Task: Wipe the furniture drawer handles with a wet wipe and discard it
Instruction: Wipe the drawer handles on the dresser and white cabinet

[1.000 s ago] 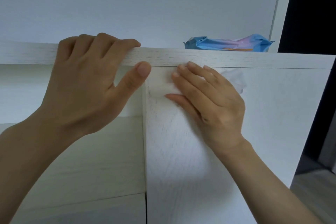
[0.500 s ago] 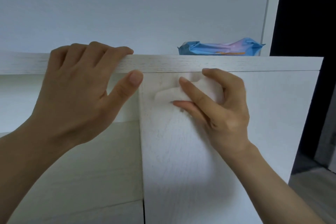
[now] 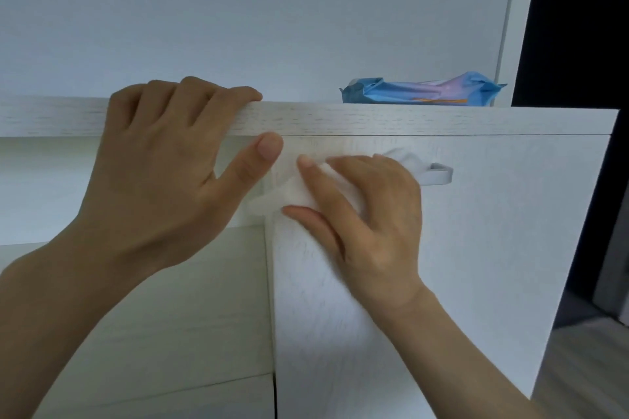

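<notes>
Two hands fill the head view, pretty much. The left hand (image 3: pixel 163 173) is hooked over the white top board (image 3: pixel 374 122), fingers curled over its upper edge and thumb flat on the front face, so that grip is clamped on the board. The right hand (image 3: pixel 371 224) sits on the drawer front (image 3: pixel 493 265) just below, its grip closed round a white wet wipe (image 3: pixel 292 194) bunched up against the grey handle (image 3: pixel 437 173). Thumb and forefinger pinch the wipe. One flap sticks out toward the left thumb and a bit more pokes up behind the knuckles. Only the right end of the handle shows past the hand, and I can't tell if the fingers go round the bar itself. A blue pack of wipes (image 3: pixel 422 88) lies on the top board by the wall (image 3: pixel 238 10), well apart from both hands. Some wood floor (image 3: pixel 585 367) shows at lower right.
</notes>
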